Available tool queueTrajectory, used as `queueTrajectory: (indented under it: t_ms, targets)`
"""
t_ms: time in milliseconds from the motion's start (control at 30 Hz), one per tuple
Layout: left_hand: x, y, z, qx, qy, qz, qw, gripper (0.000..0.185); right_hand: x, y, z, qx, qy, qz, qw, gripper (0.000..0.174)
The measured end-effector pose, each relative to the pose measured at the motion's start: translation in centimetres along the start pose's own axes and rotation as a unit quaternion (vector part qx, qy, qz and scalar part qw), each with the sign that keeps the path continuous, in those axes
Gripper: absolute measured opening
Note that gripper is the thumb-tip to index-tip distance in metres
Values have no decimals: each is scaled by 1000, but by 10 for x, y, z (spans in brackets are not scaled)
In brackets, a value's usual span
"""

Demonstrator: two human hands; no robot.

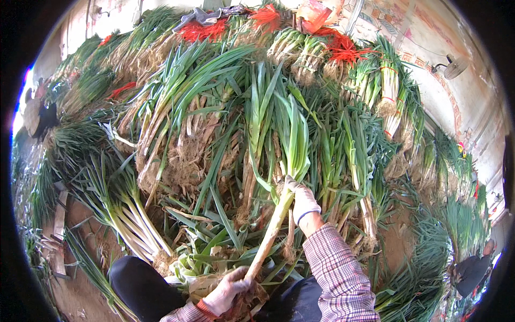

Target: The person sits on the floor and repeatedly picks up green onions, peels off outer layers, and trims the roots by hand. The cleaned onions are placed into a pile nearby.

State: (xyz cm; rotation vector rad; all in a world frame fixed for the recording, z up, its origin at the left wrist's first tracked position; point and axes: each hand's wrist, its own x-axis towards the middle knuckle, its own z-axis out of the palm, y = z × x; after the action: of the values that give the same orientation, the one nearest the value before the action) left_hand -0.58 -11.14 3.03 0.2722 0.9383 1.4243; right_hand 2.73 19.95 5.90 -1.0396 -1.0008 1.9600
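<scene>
A thick leek (276, 217) slants upright between my two gloved hands, its green leaves fanning out at the top. My right hand (305, 201) grips it just under the leaves. Around its lower, root end is my left hand (228, 287), down between my knees; the roots are partly hidden. Brown dry skin still covers much of the shaft. On the left lies a group of leeks with clean white stems (134, 227), their roots toward my knee. Peeled-off leaves and skins (205, 255) are heaped in front of me.
A large pile of untrimmed leeks (193, 137) rises ahead. Behind it stand bundles tied with bands (389, 80), red plastic strips (344, 46) and a grey glove (199, 17). A wooden rail (60, 229) stands at left. Another person (472, 273) is at the far right.
</scene>
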Motion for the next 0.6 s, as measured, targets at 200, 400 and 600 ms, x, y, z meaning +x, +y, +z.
queueTrajectory:
  t_ms: [200, 400, 600]
  targets:
    - [37, 13, -1, -75, 61, 79, 992, 38, -51, 0, 25, -162, -36, -11, 986, 21]
    - [62, 31, -49, -110, 165, 133, 971, 37, -105, -38, -10, -109, -213, 15, 971, 27]
    - [41, 40, -42, 6, 116, 114, 987, 51, -60, -24, -71, -805, -80, 88, 582, 52]
